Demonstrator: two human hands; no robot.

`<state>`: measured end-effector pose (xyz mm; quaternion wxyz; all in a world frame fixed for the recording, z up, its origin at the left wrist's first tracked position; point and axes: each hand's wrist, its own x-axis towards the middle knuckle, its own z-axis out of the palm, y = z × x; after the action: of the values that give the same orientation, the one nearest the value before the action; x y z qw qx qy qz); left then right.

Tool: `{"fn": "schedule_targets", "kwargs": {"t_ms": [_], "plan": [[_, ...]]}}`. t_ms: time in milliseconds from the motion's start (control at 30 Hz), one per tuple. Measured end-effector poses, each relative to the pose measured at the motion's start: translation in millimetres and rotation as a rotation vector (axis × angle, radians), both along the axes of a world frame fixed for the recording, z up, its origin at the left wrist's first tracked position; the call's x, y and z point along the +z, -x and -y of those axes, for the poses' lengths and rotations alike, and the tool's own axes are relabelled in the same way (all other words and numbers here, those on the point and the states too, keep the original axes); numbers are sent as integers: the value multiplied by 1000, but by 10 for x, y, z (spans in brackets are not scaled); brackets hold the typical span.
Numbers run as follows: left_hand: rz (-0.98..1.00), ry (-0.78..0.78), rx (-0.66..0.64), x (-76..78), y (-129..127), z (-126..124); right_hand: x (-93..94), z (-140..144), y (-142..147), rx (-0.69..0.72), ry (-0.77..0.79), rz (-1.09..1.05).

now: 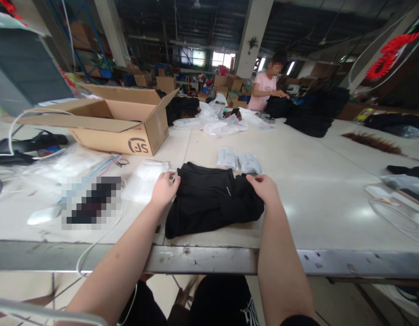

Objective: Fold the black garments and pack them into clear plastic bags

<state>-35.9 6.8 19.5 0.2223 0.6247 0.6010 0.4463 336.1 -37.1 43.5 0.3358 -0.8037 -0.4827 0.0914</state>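
A folded black garment (pixel 209 199) with a small white printed mark lies on the pale table in front of me. My left hand (pixel 166 186) pinches its upper left corner between thumb and fingers. At the upper right corner, my right hand (pixel 263 186) is closed on the cloth, with some fingers curled out of sight. Just beyond the garment lie two small white packets (pixel 227 158), side by side. Clear plastic bags (pixel 144 179) lie flat to the left of my left hand.
An open cardboard box (pixel 121 136) stands at the back left. A white mouse-like object (pixel 44 214) and a cable lie left. Plastic bags (pixel 223 124) and black garment stacks (pixel 311 113) sit farther back, near a person in pink (pixel 262 88). The metal table edge (pixel 209 260) runs before me.
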Motion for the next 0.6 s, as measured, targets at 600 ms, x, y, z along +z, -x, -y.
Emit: {"fn": "schedule_targets", "kwargs": {"t_ms": [600], "plan": [[270,-209,64,-53,-168,-187,-38,-62,61,-178,-313,-43]]}}
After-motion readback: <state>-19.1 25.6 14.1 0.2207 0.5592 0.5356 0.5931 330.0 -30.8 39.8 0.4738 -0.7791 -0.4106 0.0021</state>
